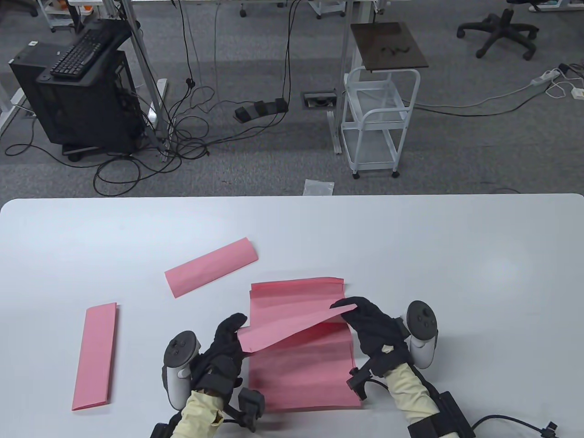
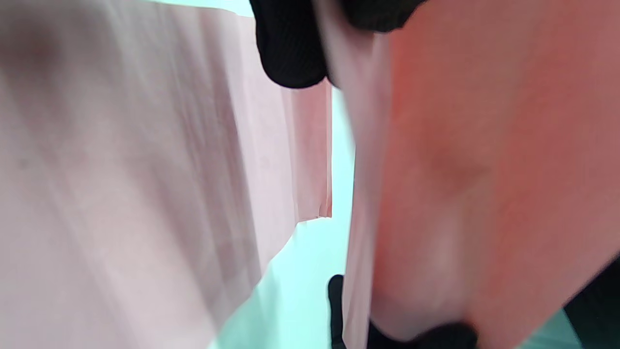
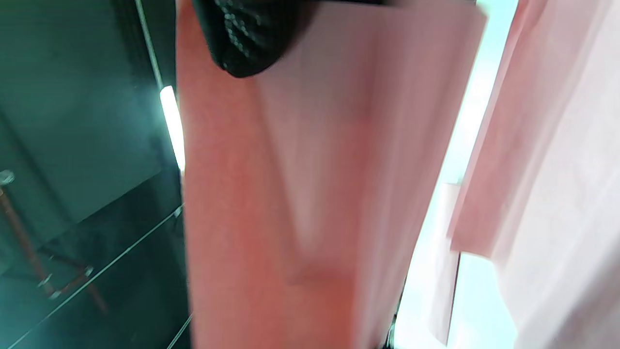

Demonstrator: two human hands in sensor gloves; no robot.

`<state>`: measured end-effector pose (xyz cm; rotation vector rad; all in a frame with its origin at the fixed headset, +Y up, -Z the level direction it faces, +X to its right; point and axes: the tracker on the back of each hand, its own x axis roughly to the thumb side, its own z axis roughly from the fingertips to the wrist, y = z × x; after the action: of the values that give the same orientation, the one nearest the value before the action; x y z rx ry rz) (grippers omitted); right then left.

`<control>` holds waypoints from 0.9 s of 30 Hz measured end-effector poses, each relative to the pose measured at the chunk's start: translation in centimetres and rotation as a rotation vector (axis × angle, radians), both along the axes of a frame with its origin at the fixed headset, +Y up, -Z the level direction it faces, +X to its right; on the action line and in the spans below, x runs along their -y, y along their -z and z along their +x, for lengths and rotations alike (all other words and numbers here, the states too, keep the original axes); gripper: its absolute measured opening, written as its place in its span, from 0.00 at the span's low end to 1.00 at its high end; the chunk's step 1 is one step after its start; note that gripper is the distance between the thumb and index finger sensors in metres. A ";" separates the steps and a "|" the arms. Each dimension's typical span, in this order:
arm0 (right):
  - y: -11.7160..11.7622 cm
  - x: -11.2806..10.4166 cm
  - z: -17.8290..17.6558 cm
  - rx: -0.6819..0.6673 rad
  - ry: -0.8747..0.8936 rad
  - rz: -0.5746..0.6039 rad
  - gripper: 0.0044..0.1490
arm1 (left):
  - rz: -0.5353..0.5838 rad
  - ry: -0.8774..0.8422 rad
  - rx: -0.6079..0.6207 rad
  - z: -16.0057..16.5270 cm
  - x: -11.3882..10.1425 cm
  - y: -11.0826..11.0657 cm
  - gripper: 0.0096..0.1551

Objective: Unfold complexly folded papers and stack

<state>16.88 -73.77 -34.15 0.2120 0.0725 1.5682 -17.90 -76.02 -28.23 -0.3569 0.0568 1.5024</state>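
Note:
A stack of unfolded pink sheets (image 1: 301, 365) lies flat on the white table (image 1: 410, 237) near its front edge. Both hands hold one folded pink paper (image 1: 292, 326) lifted just above the stack. My left hand (image 1: 228, 337) pinches its left end. My right hand (image 1: 365, 315) pinches its right tip. The held paper fills the left wrist view (image 2: 460, 194) and the right wrist view (image 3: 290, 194), both blurred. Two more folded pink strips lie on the table: one (image 1: 211, 267) behind the stack and one (image 1: 96, 350) at the far left.
Beyond the table's far edge is the floor with cables, a white cart (image 1: 378, 123), a black computer case (image 1: 77, 100) and a small plastic bag (image 1: 318, 187).

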 end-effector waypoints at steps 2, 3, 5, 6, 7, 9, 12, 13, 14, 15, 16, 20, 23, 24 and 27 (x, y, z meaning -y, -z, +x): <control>0.8 -0.2 0.6 0.064 -0.008 -0.088 0.21 | 0.102 0.096 0.068 0.0 -0.4 -0.2 0.46; 1.2 -0.3 0.7 0.080 -0.019 -0.123 0.21 | 0.154 0.139 0.097 0.0 -0.6 -0.3 0.47; 1.9 -0.6 0.4 0.029 -0.136 -0.168 0.21 | 0.282 0.194 0.128 -0.1 -0.9 -0.6 0.49; 2.2 -0.7 0.3 0.029 -0.173 -0.184 0.21 | 0.320 0.218 0.106 -0.1 -1.0 -0.7 0.49; 2.5 -0.8 0.0 0.050 -0.194 -0.202 0.21 | 0.348 0.233 0.072 -0.2 -1.1 -0.7 0.49; 3.1 -0.9 -0.2 0.055 -0.185 -0.244 0.22 | 0.376 0.224 0.086 -0.3 -1.4 -0.6 0.47; 3.7 -1.0 -0.3 0.029 -0.166 -0.270 0.22 | 0.392 0.237 0.110 -0.6 -1.4 -0.6 0.40; 3.8 -0.9 -0.3 0.025 -0.186 -0.281 0.22 | 0.389 0.237 0.102 -0.6 -1.4 -0.6 0.35; 3.9 -0.9 -0.2 0.025 -0.199 -0.282 0.22 | 0.387 0.234 0.114 -0.6 -1.3 -0.6 0.31; 3.9 -0.9 -0.2 0.026 -0.212 -0.281 0.21 | 0.389 0.234 0.123 -0.6 -1.3 -0.6 0.28; 4.0 -0.9 -0.1 0.024 -0.213 -0.284 0.21 | 0.390 0.234 0.123 -0.6 -1.3 -0.6 0.24; 4.2 -0.6 0.2 0.005 -0.197 -0.320 0.22 | 0.402 0.277 0.137 -0.3 -1.6 -0.6 0.16; 4.4 -1.1 0.2 0.008 -0.217 -0.306 0.22 | 0.415 0.350 0.159 -0.3 -1.8 -0.7 0.14; 4.6 -1.3 0.2 0.016 -0.224 -0.298 0.22 | 0.410 0.367 0.184 -0.3 -1.8 -0.6 0.14; 5.0 -2.1 0.4 0.060 -0.222 -0.272 0.22 | 0.306 0.386 0.318 -0.3 -1.3 -0.6 0.16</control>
<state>17.30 -71.69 -39.17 -0.0594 0.2676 1.7640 -18.19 -74.70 -27.61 -0.3119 -0.3365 1.0392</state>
